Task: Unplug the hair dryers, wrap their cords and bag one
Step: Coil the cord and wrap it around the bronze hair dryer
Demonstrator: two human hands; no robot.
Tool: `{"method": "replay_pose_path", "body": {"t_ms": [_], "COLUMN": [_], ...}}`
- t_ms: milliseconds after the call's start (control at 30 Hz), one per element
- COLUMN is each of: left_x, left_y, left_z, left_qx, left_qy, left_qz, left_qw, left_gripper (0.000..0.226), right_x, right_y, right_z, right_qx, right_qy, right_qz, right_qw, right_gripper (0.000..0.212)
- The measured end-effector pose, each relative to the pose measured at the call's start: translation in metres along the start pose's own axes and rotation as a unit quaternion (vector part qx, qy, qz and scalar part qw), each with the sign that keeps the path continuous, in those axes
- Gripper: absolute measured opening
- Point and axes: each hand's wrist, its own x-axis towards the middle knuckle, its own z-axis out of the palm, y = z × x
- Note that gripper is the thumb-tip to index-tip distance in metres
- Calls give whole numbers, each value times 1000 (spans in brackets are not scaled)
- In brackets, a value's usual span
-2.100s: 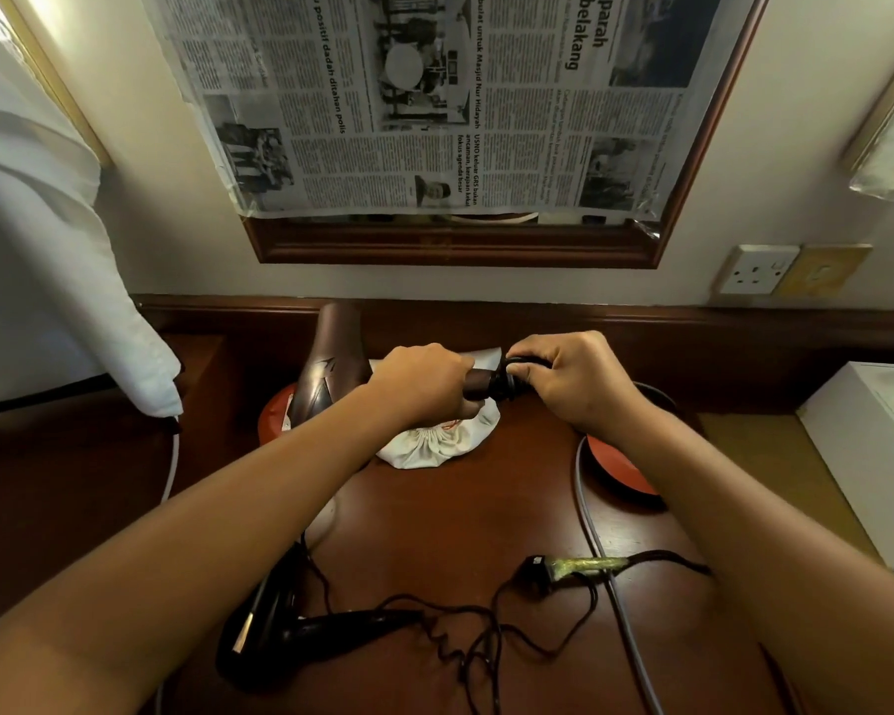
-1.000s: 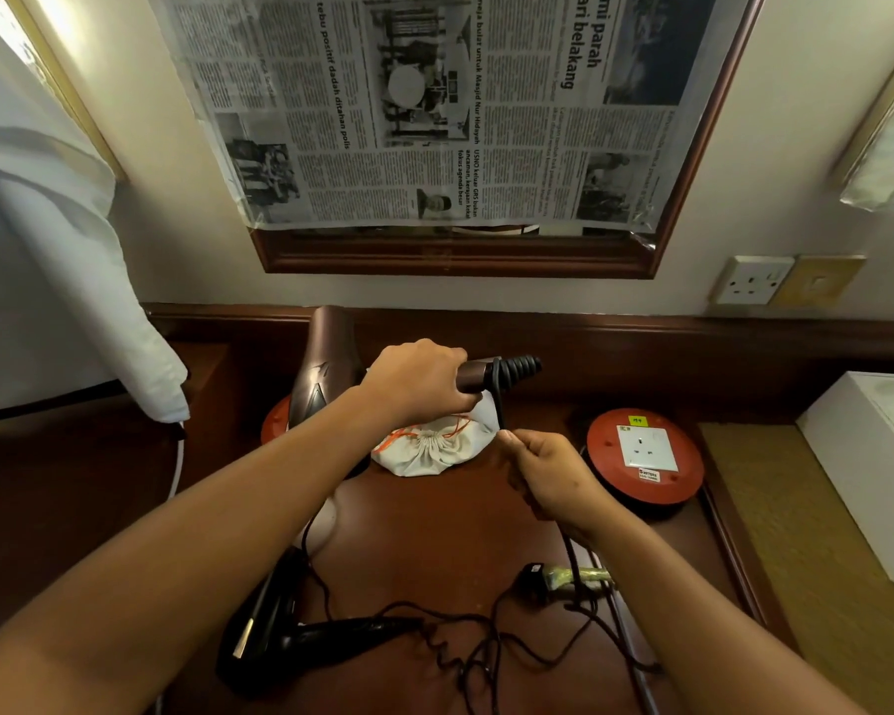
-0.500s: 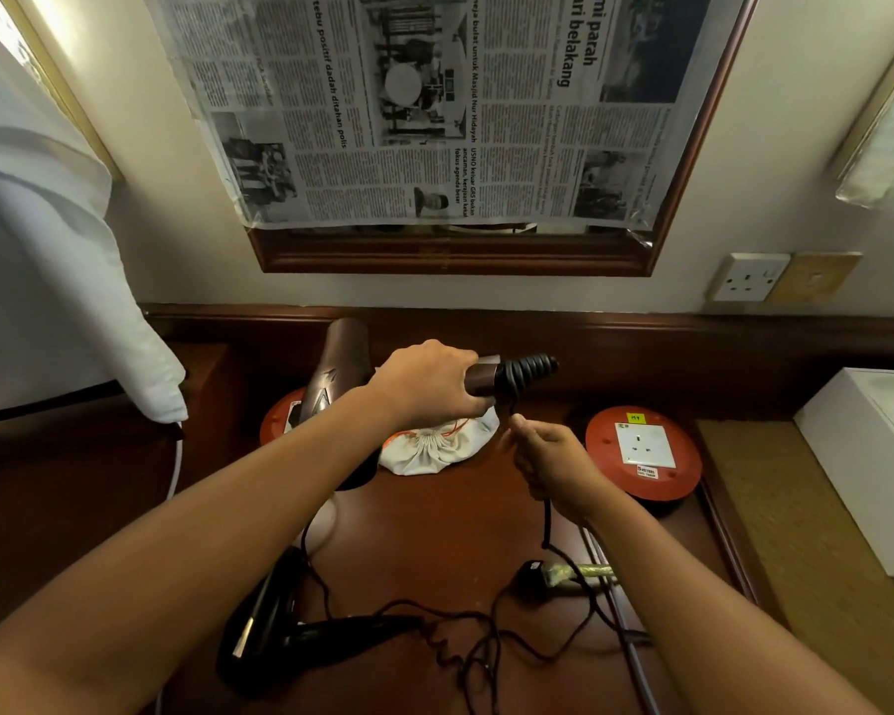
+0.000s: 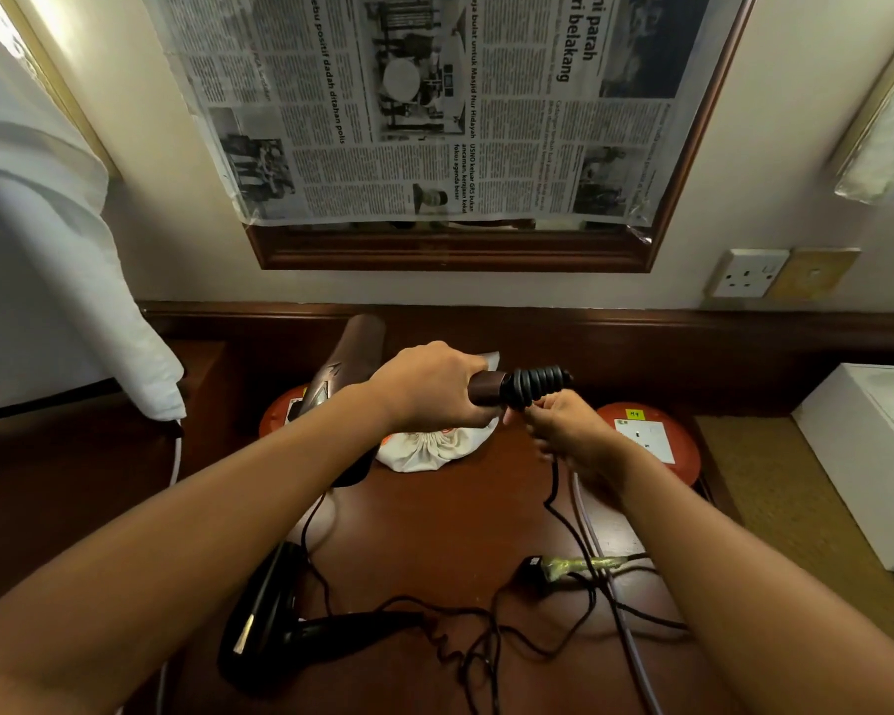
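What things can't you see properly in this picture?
Head view, the only one:
- Brown hair dryer: the left hand covers most of its handle.
- Cloth bag: mostly behind the left hand; its contents can't be told.
- Left red disc: largely behind the brown dryer and forearm.
- Black hair dryer's cord: tangled, so its path can't be followed.
- White box: cut off by the right edge.
- Newspaper small print: too small to read.

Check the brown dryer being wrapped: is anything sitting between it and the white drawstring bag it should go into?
Nothing visible does. The left hand grips the brown dryer by its handle right above the drawstring bag. The right hand pinches the cord beside the coils. The bag's mouth looks gathered shut, and loose cord trails on the desk.
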Motion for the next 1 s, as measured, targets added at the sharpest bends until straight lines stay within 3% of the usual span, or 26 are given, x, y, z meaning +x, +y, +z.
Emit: {"method": "replay_pose_path", "body": {"t_ms": [100,167,300,433,533,767,1000], "left_x": [-1,-3,-6,-4,-1,4,10], "left_y": [4,6,6,9,8,-2,-4], "left_z": [-2,-2,4,13,20,27,30], "left_qx": [22,46,102,142,140,151,136], "left_qy": [-5,-12,-14,-12,-14,-17,-11], "left_qz": [7,12,13,8,0,-31,-70], "left_qw": [1000,999,995,990,990,988,988], "left_gripper": [27,27,26,27,32,30,27], "right_x": [6,12,16,16,15,7,-3], "right_y": [-14,-24,-51,-71,-76,-63,-47], "right_z": [-13,-18,-22,-22,-18,-12,8], "right_qx": [-121,-199,-251,-370,-473,-482,-441], "right_qy": [39,57,55,58,63,111,130], "right_qz": [-24,-46,-69,-120,-169,-239,-259], "right_qw": [992,977,964,919,863,836,850], "right_gripper": [10,16,6,25,19,14,12]}}
